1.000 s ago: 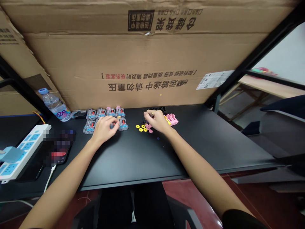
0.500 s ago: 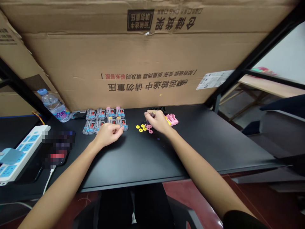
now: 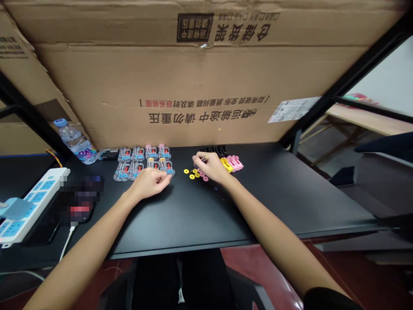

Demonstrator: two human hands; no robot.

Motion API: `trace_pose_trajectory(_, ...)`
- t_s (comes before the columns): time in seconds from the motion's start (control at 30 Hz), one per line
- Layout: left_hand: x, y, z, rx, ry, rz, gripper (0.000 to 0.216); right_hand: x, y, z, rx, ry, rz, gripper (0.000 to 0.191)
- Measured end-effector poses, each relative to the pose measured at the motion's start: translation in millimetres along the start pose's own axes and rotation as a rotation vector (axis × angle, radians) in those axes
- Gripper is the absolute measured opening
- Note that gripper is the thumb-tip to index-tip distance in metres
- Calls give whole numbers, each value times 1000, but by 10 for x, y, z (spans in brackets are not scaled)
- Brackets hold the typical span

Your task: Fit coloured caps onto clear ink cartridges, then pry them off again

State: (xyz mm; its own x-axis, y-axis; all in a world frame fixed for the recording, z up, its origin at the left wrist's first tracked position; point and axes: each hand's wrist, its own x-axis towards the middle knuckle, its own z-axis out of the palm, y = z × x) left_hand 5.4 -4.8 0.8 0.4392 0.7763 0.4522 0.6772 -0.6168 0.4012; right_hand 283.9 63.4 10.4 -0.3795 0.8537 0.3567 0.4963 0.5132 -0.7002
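Observation:
My left hand point(image 3: 150, 182) rests on the black table point(image 3: 200, 211) with its fingers curled into a loose fist, just in front of two rows of small clear plastic assemblies point(image 3: 142, 160) with blue and red parts. My right hand point(image 3: 211, 165) is closed in a pinch on a small dark piece among yellow rings point(image 3: 191, 174) and pink rings point(image 3: 203, 176). A yellow part point(image 3: 226, 164) and a pink toothed part point(image 3: 235, 162) lie just right of that hand.
A large cardboard box point(image 3: 200, 77) leans over the back of the table. A water bottle point(image 3: 75, 142) lies at the back left. A white power strip point(image 3: 29, 206) and a phone point(image 3: 77, 202) lie at the left. A black frame post point(image 3: 342, 82) stands at the right.
My left hand has drawn back from the clear assemblies towards me and closed into a fist. My right hand has stayed among the rings.

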Motion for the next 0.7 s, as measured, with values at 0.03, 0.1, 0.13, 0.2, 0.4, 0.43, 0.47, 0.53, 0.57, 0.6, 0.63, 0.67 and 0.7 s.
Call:
trace_pose_trajectory(0.03,-2,-4,1,2,-1,-1,50,1,25,-6,-11,10,-8,39)
trace_pose_trajectory(0.1,-6,-11,2,5,-4,-5,51,16,87,-41,-38,54,-24,40)
trace_pose_trajectory(0.13,-8,-14,3,6,-6,-7,50,30,128,-78,-52,96,-30,41)
trace_pose_trajectory(0.2,-9,-14,0,7,-11,-7,50,70,239,-208,-81,217,-36,39)
trace_pose_trajectory(0.4,2,18,-35,-2,-17,4,50,58,861,-959,-306,611,100,28)
trace_pose_trajectory(0.43,4,19,-38,-1,-17,8,51,17,978,-1079,-352,629,165,26)
trace_pose_trajectory(0.47,5,16,-37,0,-20,10,51,-29,1085,-1179,-392,631,241,23)
trace_pose_trajectory(0.53,5,4,-27,0,-24,13,51,-114,1253,-1310,-456,585,396,19)
trace_pose_trajectory(0.57,3,-3,-18,1,-23,16,50,-143,1311,-1340,-482,572,452,19)
trace_pose_trajectory(0.6,2,-11,-10,3,-20,18,50,-162,1355,-1350,-500,563,495,20)
trace_pose_trajectory(0.63,0,-17,-3,5,-18,20,50,-171,1387,-1343,-511,549,532,20)
trace_pose_trajectory(0.67,-2,-23,2,6,-17,20,50,-172,1410,-1324,-515,529,563,20)
trace_pose_trajectory(0.7,-5,-27,5,5,-18,20,50,-172,1429,-1297,-516,500,585,19)
